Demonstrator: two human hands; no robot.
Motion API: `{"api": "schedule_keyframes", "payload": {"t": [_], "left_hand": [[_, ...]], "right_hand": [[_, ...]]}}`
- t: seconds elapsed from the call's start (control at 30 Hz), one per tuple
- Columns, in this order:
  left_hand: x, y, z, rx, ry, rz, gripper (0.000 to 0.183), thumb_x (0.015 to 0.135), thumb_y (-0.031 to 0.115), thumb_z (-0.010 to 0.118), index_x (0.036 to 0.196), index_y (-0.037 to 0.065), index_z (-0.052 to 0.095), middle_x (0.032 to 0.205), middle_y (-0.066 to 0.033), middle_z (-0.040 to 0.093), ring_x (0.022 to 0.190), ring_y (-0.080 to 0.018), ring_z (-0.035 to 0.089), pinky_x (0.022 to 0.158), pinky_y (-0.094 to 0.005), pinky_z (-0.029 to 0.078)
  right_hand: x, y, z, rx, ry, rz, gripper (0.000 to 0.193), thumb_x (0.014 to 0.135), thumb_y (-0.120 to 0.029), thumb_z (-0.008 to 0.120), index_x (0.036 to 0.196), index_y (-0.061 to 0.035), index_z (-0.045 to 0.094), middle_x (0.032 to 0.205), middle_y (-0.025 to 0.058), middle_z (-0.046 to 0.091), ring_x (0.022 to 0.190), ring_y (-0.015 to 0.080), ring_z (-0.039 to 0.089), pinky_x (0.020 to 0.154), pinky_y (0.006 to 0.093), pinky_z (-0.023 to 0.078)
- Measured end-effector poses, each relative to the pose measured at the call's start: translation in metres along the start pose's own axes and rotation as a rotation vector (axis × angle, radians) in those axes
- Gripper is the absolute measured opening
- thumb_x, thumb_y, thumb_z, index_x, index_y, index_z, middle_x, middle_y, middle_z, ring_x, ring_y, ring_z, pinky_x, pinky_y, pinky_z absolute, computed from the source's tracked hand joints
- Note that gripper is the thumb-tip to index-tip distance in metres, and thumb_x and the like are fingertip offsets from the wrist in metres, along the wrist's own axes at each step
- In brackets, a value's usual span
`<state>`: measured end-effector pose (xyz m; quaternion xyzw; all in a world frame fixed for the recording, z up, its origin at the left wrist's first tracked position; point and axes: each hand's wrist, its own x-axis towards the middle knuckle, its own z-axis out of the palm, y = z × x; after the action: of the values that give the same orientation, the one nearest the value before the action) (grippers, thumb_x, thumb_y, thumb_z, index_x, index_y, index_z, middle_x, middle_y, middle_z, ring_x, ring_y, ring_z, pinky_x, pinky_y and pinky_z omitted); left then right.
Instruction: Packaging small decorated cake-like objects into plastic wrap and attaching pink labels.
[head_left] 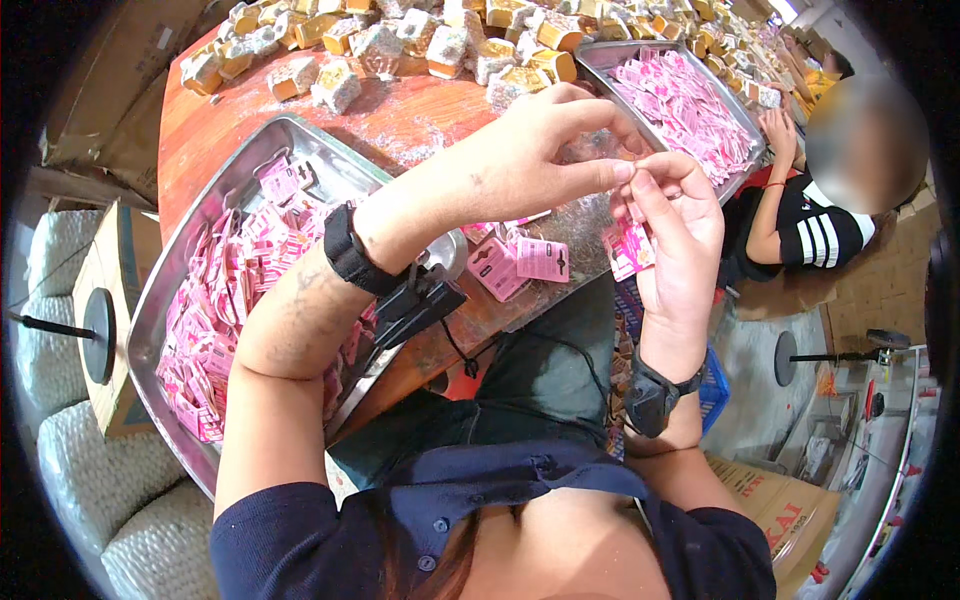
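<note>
My left hand (572, 142) reaches across the table, with thumb and fingers pinched together against my right fingertips. Whatever sits in that pinch is too small to make out. My right hand (685, 225) is closed, and a small pink printed card (628, 250) hangs from its fingers. Below my left wrist, several loose pink cards (540, 258) with dark hanger-shaped cut-outs lie near the table edge. A metal tray (146, 330) heaped with pink cards (230, 290) stands under and left of my left forearm, which hides part of it.
Across the red-brown table (200, 125) lie many amber-coloured pieces partly in bubble wrap (378, 48). A second metal tray (597, 62) holds pink strips (690, 110). Beside it sits another person (790, 235). A black device (415, 310) lies near my left wrist. A blue basket (714, 390) stands at right.
</note>
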<state>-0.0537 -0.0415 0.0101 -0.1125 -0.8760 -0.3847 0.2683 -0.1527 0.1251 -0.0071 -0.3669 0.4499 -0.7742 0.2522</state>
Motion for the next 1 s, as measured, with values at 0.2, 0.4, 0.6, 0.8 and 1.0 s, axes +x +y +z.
{"api": "schedule_keyframes", "payload": {"t": [0.2,0.4,0.6,0.8,1.0], "left_hand": [[-0.001,-0.002,0.002,-0.196,-0.049,-0.143,0.036,0.093,0.029,0.067,0.120,0.006,0.059,0.115,-0.0109,0.057,0.117,-0.0220,0.052,0.099,-0.0358,0.041],[0.002,0.003,0.000,-0.132,-0.032,-0.138,0.030,0.092,0.024,0.069,0.113,0.005,0.059,0.108,-0.0054,0.057,0.110,-0.0159,0.051,0.094,-0.0312,0.042],[-0.002,0.001,0.009,0.124,0.104,-0.069,0.027,0.089,0.023,0.071,0.108,0.007,0.060,0.108,-0.0084,0.055,0.110,-0.0223,0.052,0.096,-0.0337,0.042],[-0.003,-0.003,0.015,0.333,0.176,0.042,0.028,0.085,0.022,0.074,0.106,0.008,0.061,0.112,-0.0133,0.054,0.113,-0.0315,0.051,0.099,-0.0396,0.042],[-0.003,-0.004,0.014,0.307,0.155,0.048,0.030,0.085,0.024,0.074,0.107,0.007,0.062,0.113,-0.0137,0.053,0.113,-0.0315,0.051,0.099,-0.0402,0.042]], "right_hand": [[-0.002,-0.003,-0.002,-0.092,-0.018,-0.027,0.011,0.093,0.001,0.061,0.104,-0.0008,0.060,0.089,0.0038,0.064,0.079,0.0096,0.060,0.074,0.0230,0.050],[-0.002,-0.004,0.000,-0.123,0.011,-0.099,0.015,0.093,0.000,0.060,0.108,-0.0001,0.058,0.091,0.0041,0.065,0.081,0.0095,0.061,0.076,0.0234,0.050],[0.000,-0.002,-0.002,-0.199,0.070,0.010,0.021,0.094,0.000,0.060,0.114,0.0035,0.060,0.095,0.0061,0.067,0.083,0.0107,0.063,0.078,0.0238,0.051],[0.000,-0.001,-0.006,-0.310,0.050,0.082,0.020,0.094,0.000,0.059,0.114,0.0053,0.064,0.099,0.0078,0.070,0.086,0.0110,0.065,0.078,0.0247,0.053],[0.000,0.006,-0.013,-0.512,0.060,-0.019,0.018,0.091,0.002,0.063,0.108,0.0036,0.067,0.096,0.0064,0.070,0.084,0.0109,0.065,0.075,0.0240,0.052]]}}
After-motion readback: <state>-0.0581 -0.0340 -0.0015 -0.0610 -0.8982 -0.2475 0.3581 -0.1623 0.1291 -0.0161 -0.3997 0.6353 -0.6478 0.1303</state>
